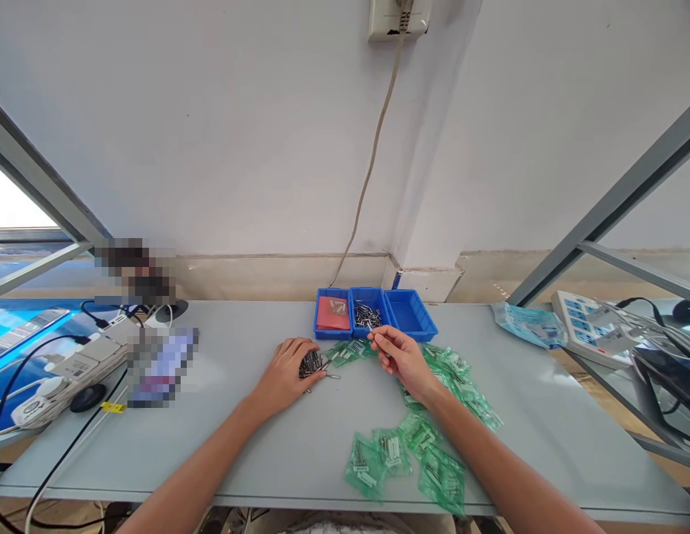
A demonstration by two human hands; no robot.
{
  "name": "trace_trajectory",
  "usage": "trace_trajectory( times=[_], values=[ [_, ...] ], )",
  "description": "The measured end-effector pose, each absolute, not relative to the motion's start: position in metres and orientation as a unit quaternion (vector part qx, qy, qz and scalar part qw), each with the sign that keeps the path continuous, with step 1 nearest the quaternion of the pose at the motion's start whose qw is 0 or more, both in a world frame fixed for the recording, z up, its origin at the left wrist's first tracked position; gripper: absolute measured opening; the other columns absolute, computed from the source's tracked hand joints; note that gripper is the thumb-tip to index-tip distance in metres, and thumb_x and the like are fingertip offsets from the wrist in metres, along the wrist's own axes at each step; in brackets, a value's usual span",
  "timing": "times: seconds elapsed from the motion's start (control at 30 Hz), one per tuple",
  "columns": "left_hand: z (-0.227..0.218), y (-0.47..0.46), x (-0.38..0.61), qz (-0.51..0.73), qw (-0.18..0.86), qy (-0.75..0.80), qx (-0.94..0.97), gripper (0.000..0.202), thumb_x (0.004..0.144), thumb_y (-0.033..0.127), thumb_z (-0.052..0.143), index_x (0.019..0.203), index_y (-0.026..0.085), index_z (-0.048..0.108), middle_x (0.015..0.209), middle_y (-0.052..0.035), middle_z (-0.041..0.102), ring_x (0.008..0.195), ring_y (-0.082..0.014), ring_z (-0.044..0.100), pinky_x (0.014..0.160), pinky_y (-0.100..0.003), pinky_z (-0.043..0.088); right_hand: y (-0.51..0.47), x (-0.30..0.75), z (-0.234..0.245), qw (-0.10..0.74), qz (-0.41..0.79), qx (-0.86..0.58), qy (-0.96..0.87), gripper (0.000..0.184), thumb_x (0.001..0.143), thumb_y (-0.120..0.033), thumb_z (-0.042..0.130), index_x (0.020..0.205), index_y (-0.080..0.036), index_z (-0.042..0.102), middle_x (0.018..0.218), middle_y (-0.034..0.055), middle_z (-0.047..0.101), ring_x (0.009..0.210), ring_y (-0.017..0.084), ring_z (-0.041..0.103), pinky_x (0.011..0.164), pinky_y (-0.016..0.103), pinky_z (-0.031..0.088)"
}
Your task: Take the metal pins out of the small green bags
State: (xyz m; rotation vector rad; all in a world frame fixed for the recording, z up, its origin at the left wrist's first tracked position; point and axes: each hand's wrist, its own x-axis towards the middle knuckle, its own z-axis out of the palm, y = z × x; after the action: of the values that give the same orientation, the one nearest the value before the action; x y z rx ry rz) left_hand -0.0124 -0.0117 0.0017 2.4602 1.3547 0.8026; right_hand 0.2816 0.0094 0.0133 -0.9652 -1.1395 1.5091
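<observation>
My left hand (pixel 286 371) rests on the grey table, its fingers and thumb curved around a heap of small metal pins (pixel 311 364). Some pins stick out past the thumb, and part of the heap is hidden under the palm. My right hand (pixel 403 360) is closed in a pinch just in front of the blue bins, with a small metal pin (pixel 370 331) seemingly at its fingertips. Behind it, the middle blue bin (pixel 367 292) contains more loose metal pins (pixel 367 316). Green plastic packets (pixel 350 351) lie between the hands.
A red packet (pixel 332 313) lies in the left bin; the right blue bin (pixel 416 331) shows its bare floor. Several filled green packets (pixel 459 386) spread beneath and beside my right forearm. Power strips (pixel 72 371) and cables stand left, a blue plastic wrapper (pixel 528 324) right.
</observation>
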Motion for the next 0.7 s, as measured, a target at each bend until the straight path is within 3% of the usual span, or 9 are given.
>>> trace_trajectory(
  times=[0.7],
  values=[
    [0.0025, -0.0109, -0.0123, 0.271, 0.126, 0.458, 0.837, 0.030, 0.101, 0.046, 0.062, 0.124, 0.027, 0.061, 0.130, -0.0079, 0.066, 0.123, -0.0288, 0.056, 0.107, -0.047, 0.043, 0.0081, 0.2814, 0.0132, 0.474, 0.624, -0.395, -0.479, 0.031, 0.088, -0.052, 0.077, 0.099, -0.023, 0.074, 0.084, 0.0011, 0.062, 0.053, 0.007, 0.043, 0.042, 0.020, 0.032]
  ],
)
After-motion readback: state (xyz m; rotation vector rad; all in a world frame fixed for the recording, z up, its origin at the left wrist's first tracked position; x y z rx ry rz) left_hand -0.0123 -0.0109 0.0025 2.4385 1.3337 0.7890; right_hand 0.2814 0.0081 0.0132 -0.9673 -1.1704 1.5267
